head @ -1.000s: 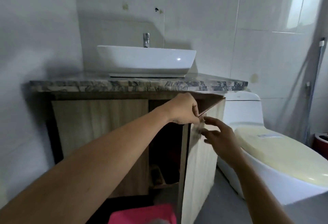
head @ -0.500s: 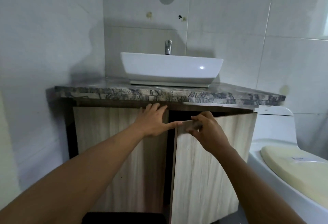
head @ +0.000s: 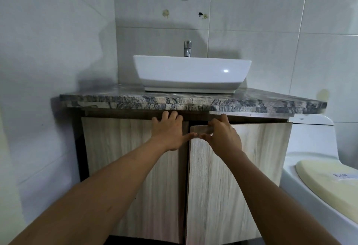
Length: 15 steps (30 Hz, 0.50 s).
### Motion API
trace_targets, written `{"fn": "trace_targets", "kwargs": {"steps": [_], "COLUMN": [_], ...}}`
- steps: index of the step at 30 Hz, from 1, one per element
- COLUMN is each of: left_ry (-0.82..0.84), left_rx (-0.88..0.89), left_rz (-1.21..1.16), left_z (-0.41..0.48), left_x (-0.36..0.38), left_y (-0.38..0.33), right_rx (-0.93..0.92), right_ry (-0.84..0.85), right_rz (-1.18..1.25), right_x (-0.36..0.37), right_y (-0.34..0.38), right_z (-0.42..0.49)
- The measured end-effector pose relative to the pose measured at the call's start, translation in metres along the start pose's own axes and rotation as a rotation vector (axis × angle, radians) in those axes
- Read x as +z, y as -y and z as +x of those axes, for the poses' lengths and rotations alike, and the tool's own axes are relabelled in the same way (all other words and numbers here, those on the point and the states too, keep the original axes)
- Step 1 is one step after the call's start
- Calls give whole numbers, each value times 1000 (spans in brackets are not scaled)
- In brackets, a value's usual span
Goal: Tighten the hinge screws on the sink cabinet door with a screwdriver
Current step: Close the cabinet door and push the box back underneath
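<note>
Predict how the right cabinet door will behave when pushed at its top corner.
The door probably swings shut rather than slides: it stands ajar, left edge out. Likely stiff: the flat panel shows no bend under the right hand.

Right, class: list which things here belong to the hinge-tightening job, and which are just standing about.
Job: right-hand cabinet door; left hand; right hand, gripping the door's top edge.
Standing about: basin; tap; countertop; toilet.
No screwdriver visible.

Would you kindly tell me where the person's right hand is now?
In the head view, the right hand grips the top inner corner of the right cabinet door, just below the stone countertop and beside the left hand.
</note>
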<state>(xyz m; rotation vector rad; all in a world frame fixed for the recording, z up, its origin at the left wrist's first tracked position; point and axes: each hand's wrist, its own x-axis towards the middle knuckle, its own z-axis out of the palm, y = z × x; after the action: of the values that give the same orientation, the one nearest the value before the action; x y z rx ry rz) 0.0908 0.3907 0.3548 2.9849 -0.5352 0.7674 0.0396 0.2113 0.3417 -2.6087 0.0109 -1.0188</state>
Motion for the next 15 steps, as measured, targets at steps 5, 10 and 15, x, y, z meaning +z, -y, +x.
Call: {"fn": "trace_targets", "kwargs": {"steps": [5,10,15], "left_ry": [-164,-258,-377], "left_rx": [-11,-46,-86], "left_rz": [16,10,3], "left_z": [-3,-3,-2], "left_x": [9,17,36], "left_y": [-2,-8,-11], "right_rx": [19,73,33], "right_ry": [-11,-34,-65], "right_rz": [-20,-38,58], "right_x": [8,21,38], "right_y": [2,6,-3], "right_z": [5,14,22]}}
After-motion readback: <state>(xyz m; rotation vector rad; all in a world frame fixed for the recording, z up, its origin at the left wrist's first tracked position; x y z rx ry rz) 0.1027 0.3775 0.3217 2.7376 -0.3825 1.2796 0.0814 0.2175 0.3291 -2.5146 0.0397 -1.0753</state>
